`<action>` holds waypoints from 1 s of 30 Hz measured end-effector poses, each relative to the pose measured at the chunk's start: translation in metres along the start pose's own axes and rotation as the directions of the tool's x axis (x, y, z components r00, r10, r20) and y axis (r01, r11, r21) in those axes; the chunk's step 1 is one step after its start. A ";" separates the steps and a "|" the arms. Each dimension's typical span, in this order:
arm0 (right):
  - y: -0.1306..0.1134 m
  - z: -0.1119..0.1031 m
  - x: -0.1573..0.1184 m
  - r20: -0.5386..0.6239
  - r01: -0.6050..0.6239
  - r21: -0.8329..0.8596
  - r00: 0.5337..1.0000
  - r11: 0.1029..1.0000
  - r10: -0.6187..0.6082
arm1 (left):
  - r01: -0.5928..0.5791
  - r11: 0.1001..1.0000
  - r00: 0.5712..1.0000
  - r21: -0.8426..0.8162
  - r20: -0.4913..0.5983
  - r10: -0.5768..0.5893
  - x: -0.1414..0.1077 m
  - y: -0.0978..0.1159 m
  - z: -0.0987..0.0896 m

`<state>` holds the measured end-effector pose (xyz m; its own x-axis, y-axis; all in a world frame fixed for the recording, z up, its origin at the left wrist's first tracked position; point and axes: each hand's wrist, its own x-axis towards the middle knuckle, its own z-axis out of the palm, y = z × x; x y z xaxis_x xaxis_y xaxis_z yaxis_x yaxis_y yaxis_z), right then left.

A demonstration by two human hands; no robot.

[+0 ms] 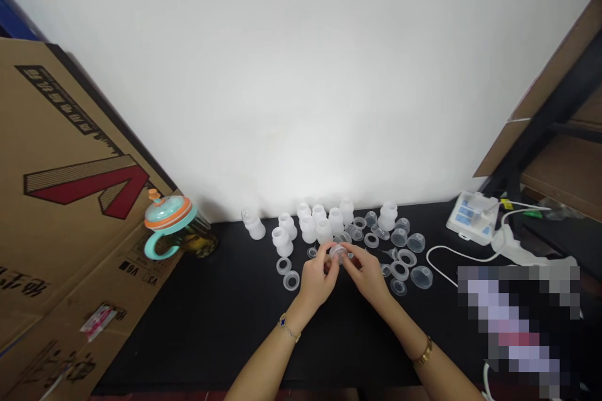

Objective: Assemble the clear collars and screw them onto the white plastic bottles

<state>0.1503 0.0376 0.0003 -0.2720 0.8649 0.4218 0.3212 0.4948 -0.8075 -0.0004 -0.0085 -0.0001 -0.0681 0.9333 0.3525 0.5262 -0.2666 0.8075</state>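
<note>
In front of the bottles, my left hand (320,276) and my right hand (367,270) meet with their fingers pinched round a small translucent bottle collar ring (337,251). Whether a teat sits in it is too small to tell. Just behind them stand several white baby bottles (308,229) without caps. One bottle (254,226) at the far left has a clear top and leans a little. Two loose collar rings (291,281) lie left of my left hand. To the right of my right hand are scattered more rings (399,270), clear dome caps (421,277) and small teats.
A jug (172,232) with a turquoise handle and orange-rimmed lid stands at the left, against a large cardboard box (70,169). At the right a white power strip (473,218) trails a cable (451,258) over the black table (211,338). A white wall closes off the back.
</note>
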 end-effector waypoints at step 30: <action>0.001 0.001 0.000 0.026 0.022 -0.075 0.999 0.997 -0.020 | 0.062 0.993 0.998 0.098 -0.034 -0.059 0.000 -0.002 0.006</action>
<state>0.1501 0.0381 -0.0008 -0.3017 0.8524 0.4271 0.3819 0.5185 -0.7650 0.0036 -0.0068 -0.0045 -0.1280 0.9386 0.3205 0.6013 -0.1836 0.7776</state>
